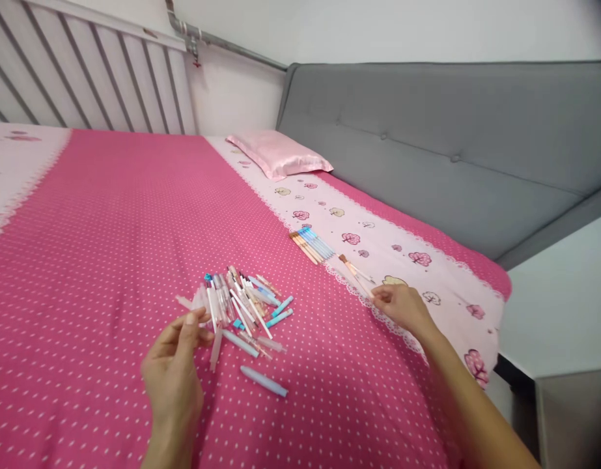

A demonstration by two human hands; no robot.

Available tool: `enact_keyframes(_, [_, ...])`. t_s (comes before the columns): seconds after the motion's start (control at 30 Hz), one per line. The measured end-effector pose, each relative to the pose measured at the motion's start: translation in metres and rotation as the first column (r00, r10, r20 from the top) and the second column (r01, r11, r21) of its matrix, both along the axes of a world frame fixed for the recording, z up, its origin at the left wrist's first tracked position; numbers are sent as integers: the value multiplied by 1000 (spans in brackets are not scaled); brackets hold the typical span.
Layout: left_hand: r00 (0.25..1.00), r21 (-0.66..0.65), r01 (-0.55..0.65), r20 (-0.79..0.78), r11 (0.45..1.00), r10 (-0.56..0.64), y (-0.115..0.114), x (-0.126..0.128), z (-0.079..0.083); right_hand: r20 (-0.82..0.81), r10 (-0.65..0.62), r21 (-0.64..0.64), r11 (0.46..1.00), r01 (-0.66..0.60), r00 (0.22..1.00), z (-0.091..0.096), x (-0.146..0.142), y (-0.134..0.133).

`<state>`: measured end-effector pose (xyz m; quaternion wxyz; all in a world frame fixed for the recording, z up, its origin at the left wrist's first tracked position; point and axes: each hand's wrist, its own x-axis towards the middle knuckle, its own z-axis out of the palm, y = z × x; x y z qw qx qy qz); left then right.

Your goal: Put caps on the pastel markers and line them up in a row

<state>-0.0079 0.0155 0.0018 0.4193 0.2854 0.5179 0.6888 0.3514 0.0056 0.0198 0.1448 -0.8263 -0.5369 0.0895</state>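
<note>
A loose pile of pens (241, 303) in white, pale pink, blue and grey lies on the bedspread, mostly pointing different ways. At its near left edge is my left hand (176, 358), thumb and fingers closed together; what they pinch, if anything, I cannot make out. My right hand (402, 306) pinches the near end of a pale pen with a brown top (356, 275), low over the lace-patterned strip. Beside that pen lies a slim whitish pen (363, 272). Farther back, several pens (312, 245) with blue or brown tops lie side by side in a row.
One grey-blue pen (264, 381) lies apart in front of the pile. The pink dotted bedspread (109, 260) spreads around everything. A pink satin pillow (280, 154) rests at the back by the grey padded headboard (427, 137). White slatted rails (85, 71) stand at the far left.
</note>
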Motion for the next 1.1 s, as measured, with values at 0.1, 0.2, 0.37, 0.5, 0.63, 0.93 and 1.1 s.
enact_keyframes(0.1, [1000,-5,-1,0,1000,1,0,-2,-1,131,-29,-69,997,38,991,-6,14,8])
enact_keyframes(0.2, [1000,-14,-6,-12,1000,6,1,-2,-2,204,-30,-126,990,57,979,-10,17,17])
enact_keyframes(0.37, [1000,-18,4,-28,1000,-5,1,-2,-3,244,-36,-173,982,80,969,-13,16,31])
enact_keyframes(0.5, [1000,-19,-9,-27,1000,8,0,-2,-3,270,-51,-198,974,107,962,-13,13,39])
enact_keyframes(0.63, [1000,-33,-5,-30,999,4,-1,-2,-2,293,-58,-205,971,122,954,-13,8,44])
enact_keyframes(0.93, [996,-67,7,-89,998,-13,-1,-2,0,349,-43,-186,976,114,936,-15,2,46])
enact_keyframes(1.1, [996,-66,0,-84,998,-6,-2,-3,1,362,-53,-160,980,118,931,-17,0,46])
